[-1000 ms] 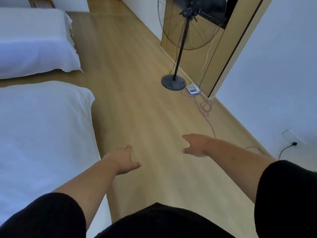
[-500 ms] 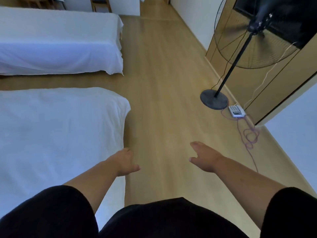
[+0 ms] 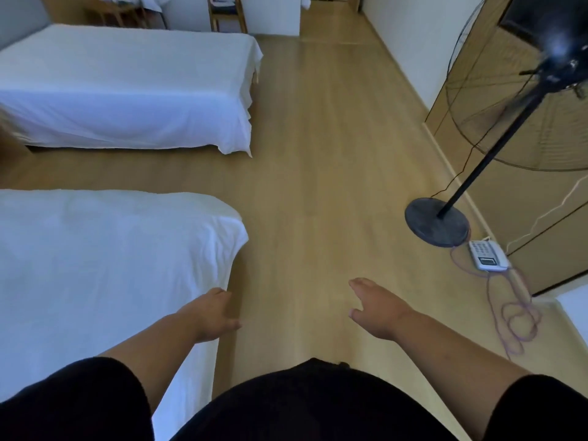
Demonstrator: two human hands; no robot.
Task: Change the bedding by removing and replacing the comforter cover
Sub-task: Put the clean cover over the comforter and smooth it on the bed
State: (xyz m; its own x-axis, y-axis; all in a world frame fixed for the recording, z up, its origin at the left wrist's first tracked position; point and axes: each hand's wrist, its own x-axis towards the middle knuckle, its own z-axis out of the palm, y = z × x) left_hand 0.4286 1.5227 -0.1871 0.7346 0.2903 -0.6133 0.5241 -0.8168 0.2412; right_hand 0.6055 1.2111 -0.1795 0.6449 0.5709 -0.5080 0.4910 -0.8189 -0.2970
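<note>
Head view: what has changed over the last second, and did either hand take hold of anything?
The view swung left, bringing more of the far bed into sight; the fan base and telephone slid right. Left hand and right hand stay outstretched, empty, beside the near bed.

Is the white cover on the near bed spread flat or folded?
Spread flat. The white cover lies smooth over the near bed and drapes over its corner; neither hand grips it.
</note>
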